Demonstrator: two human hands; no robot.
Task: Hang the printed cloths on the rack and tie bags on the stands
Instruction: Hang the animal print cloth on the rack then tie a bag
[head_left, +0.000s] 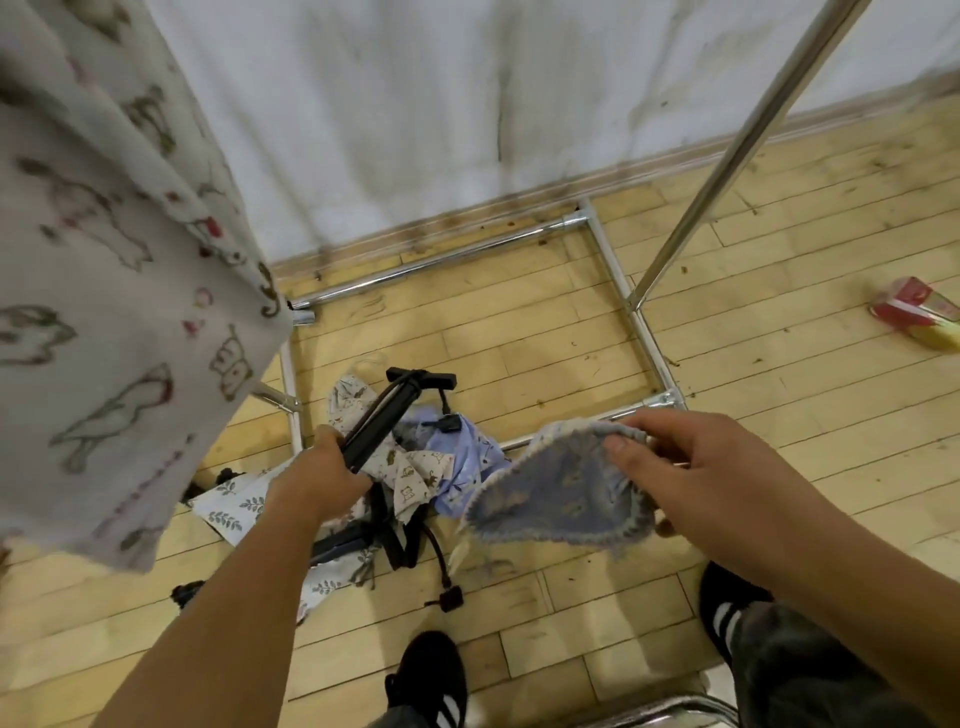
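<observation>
My left hand (322, 480) is closed around the black shaft of a stand (387, 410) with a T-shaped top, held tilted over a heap on the floor. My right hand (691, 462) grips a blue printed bag (558, 488) with a pale crocheted edge, held open and off the floor. Under them lies a pile of printed cloths (415, 467), cream and light blue, with black straps and cords. A cream cloth with animal prints (104, 260) hangs at the left. The metal rack (613, 270) has its base frame on the floor and one upright pole at the right.
A white sheet (441, 104) covers the wall behind the rack. A red and yellow packet (919, 312) lies on the wooden floor at the right. My two black shoes (431, 680) stand at the bottom, beside a metal tube at the lower right.
</observation>
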